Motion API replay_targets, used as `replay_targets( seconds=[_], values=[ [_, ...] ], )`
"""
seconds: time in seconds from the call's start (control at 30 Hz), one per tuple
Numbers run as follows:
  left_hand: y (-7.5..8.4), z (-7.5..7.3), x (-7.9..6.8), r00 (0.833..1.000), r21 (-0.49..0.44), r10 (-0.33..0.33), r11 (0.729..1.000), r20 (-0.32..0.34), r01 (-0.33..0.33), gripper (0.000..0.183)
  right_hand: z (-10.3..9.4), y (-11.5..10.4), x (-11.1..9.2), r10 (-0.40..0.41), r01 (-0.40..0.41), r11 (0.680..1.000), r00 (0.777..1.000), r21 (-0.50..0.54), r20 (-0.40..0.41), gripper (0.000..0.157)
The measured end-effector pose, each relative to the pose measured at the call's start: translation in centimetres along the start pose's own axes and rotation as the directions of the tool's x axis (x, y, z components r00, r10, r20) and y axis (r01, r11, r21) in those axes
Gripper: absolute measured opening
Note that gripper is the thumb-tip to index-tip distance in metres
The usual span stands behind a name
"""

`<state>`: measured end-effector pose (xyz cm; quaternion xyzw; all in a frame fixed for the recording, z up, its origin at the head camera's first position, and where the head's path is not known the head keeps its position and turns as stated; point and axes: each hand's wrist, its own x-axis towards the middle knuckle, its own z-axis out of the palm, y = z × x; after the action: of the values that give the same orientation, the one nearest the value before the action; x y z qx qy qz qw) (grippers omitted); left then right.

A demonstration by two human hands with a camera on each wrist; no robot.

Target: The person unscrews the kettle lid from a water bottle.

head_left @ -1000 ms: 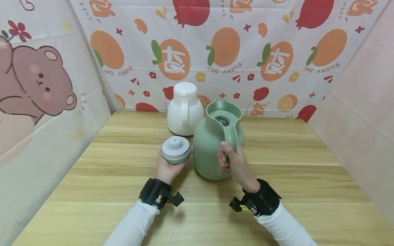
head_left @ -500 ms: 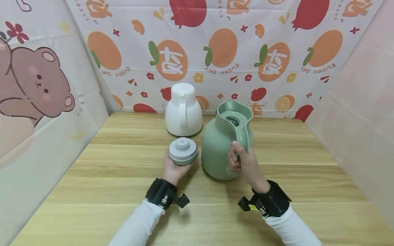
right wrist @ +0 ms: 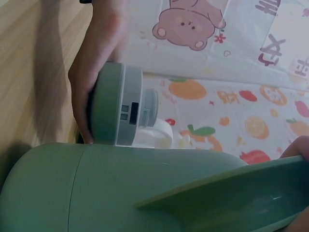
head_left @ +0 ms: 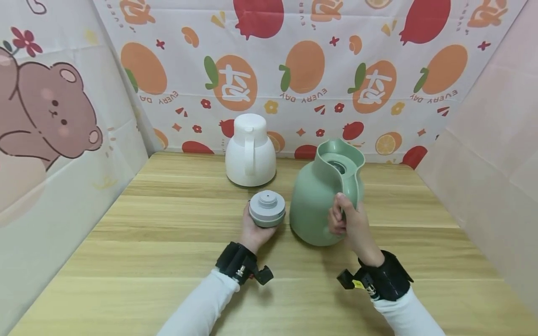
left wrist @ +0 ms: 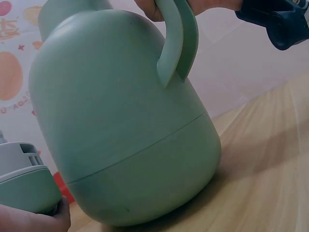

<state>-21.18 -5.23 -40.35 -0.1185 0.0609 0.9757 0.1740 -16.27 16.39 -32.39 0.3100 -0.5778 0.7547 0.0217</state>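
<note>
My right hand (head_left: 350, 221) grips the handle of a green vacuum jug (head_left: 311, 207), its thumb along the top of the handle. The jug's mouth is uncovered by any lid, showing a dark round opening in the neck. Its base is close over the wooden table in the left wrist view. In my left hand (head_left: 254, 234) is the jug's round lid (head_left: 267, 211), grey with a green rim, held upside down with its threaded stub upward. The palm and fingers cup it from below, beside the jug's left side. In the right wrist view the lid (right wrist: 116, 104) shows a slotted side.
A white jug (head_left: 250, 154) with its lid on stands at the back of the wooden table (head_left: 168, 233), behind my left hand. A fruit-printed cloth (head_left: 269, 70) hangs along the back edge, with pale cloths on the left and right sides.
Both hands have moved to the right, the right one carrying the green jug and the left one following with the lid. The white jug has stayed in place.
</note>
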Motion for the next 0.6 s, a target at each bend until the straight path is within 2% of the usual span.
replay_targets(
  seconds=[0.13, 0.4, 0.6],
  values=[
    [-0.8, -0.2, 0.5, 0.999, -0.007, -0.010, 1.000, -0.040, 0.010, 0.062, -0.8, -0.2, -0.3, -0.013, 0.013, 1.000, 1.000, 0.002, -0.008, 0.036],
    [-2.4, -0.6, 1.3, 0.999, 0.050, -0.016, 0.999, -0.032, 0.017, 0.064, -2.4, -0.9, -0.9, -0.030, 0.030, 0.999, 1.000, 0.022, -0.007, 0.037],
    [-3.7, -0.6, 1.7, 0.998, 0.081, -0.024, 0.996, -0.055, 0.029, 0.063, -3.8, -1.6, -1.4, -0.026, 0.026, 0.999, 1.000, 0.046, -0.001, 0.037]
  ],
)
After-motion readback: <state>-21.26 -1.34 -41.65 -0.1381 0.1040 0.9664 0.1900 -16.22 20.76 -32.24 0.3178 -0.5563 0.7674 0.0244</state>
